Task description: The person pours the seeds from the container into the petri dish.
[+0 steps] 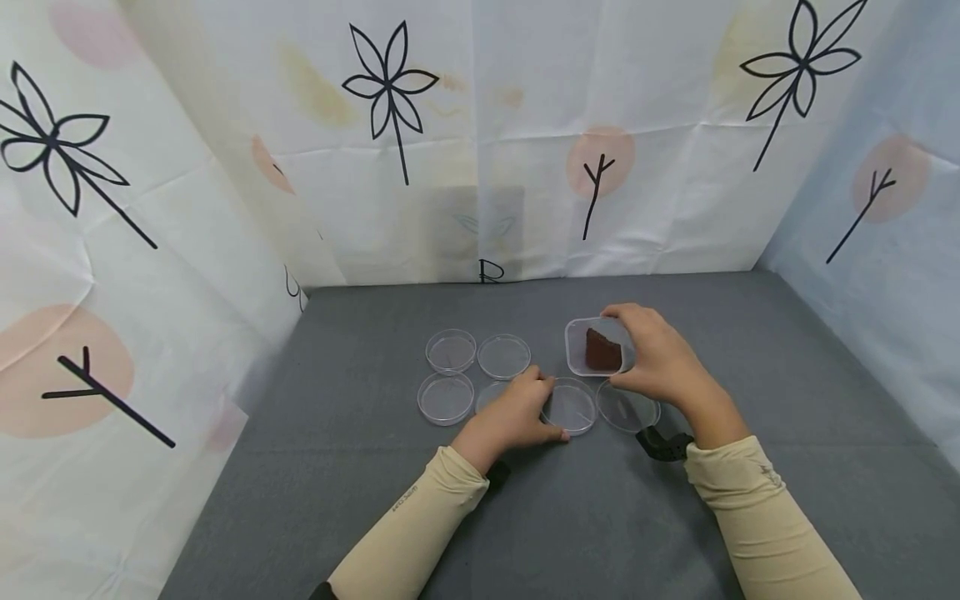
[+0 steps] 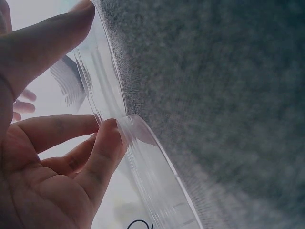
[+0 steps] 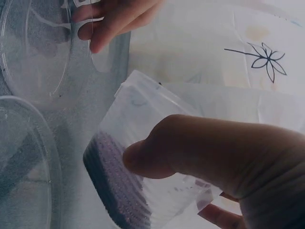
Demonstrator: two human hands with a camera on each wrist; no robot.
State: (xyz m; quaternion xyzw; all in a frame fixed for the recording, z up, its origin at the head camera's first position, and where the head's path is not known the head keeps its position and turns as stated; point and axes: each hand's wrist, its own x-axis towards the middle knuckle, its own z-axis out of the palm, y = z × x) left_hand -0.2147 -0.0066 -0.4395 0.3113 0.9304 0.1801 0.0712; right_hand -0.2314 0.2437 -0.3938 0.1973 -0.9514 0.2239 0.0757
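Observation:
My right hand grips a clear square plastic tub, fingers on its far side and thumb on the near one. Dark brown grainy material lies inside; the right wrist view shows the tub tilted, with the grains gathered toward its low side. My left hand holds a clear round petri dish by its edge, thumb at one side and fingertips at the other. Another petri dish sits just below the tub, beside the held dish.
To the left, several more clear petri dishes stand on the grey cloth: two at the back, a left one and a right one, and one in front. Another dish is partly hidden by my left hand. Patterned fabric encloses the table.

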